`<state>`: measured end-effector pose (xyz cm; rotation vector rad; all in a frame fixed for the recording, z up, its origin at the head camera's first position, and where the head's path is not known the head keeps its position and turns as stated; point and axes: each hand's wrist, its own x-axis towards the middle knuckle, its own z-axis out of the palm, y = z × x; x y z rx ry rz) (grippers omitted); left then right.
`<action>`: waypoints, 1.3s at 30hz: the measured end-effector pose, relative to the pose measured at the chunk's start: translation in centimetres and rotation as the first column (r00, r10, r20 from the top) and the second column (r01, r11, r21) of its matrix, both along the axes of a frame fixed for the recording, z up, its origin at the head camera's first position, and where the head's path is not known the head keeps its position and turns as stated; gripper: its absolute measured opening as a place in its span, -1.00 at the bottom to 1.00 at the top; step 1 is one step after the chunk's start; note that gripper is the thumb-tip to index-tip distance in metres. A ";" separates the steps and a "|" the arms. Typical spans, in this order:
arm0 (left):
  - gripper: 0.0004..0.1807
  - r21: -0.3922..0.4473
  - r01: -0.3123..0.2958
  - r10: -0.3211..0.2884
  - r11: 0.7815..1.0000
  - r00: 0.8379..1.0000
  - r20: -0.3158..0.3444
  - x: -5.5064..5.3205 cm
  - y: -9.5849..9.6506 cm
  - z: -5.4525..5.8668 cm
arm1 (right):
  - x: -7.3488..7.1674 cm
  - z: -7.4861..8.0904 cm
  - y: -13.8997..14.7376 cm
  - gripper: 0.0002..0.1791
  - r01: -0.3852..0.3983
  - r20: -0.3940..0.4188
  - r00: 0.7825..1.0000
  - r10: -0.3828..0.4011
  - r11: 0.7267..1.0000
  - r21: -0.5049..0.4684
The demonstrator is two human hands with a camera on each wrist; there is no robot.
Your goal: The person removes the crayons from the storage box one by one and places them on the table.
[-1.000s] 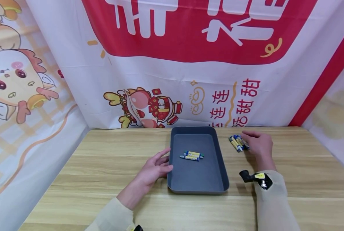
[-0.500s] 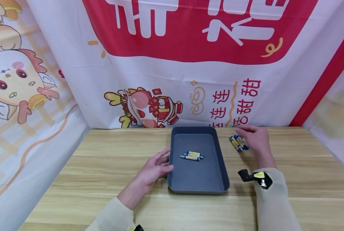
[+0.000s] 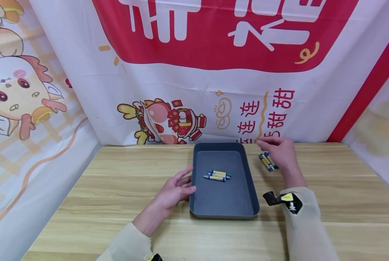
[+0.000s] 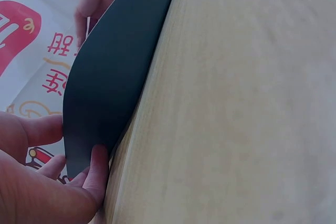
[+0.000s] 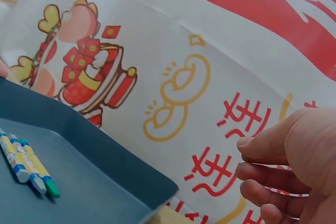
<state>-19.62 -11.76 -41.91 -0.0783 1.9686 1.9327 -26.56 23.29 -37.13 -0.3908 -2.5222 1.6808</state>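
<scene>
A dark grey rectangular tray (image 3: 222, 203) lies on the table with a small group of crayons (image 3: 216, 176), yellow-wrapped with blue ends, on its floor. My left hand (image 3: 173, 190) rests at its left side, thumb at the rim and fingertips against the outer wall in the left wrist view. Beyond the tray's right side lie more crayons (image 3: 267, 162), partly covered by my right hand (image 3: 281, 150) in the head view. That hand is raised over them near the tray's far right corner. Its fingers are loosely bent, thumb close to the forefinger, and nothing shows between them (image 5: 294, 166).
The wooden table (image 3: 126, 181) meets a white and red printed cloth (image 3: 188, 83) just past the tray's far end. A second patterned cloth (image 3: 34, 90) hangs on the left. A black wrist camera mount (image 3: 287, 199) sits on the right sleeve.
My right hand has risen from the right edge of the loose crayons and shifted left toward the tray's far corner. The left hand and the tray have stayed put.
</scene>
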 end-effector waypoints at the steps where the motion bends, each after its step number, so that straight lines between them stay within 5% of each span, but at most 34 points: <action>1: -0.23 0.000 0.001 -0.001 1.000 1.000 0.001 0.0 0.0 0.0 | 0.0 0.1 -0.2 -0.45 -0.009 -0.006 1.000 0.009 1.000 0.003; 39: -0.23 0.002 -0.024 0.024 1.000 1.000 0.012 -0.2 0.2 -0.1 | 0.6 1.0 -7.3 -0.68 -0.182 -0.143 0.972 0.185 0.983 0.033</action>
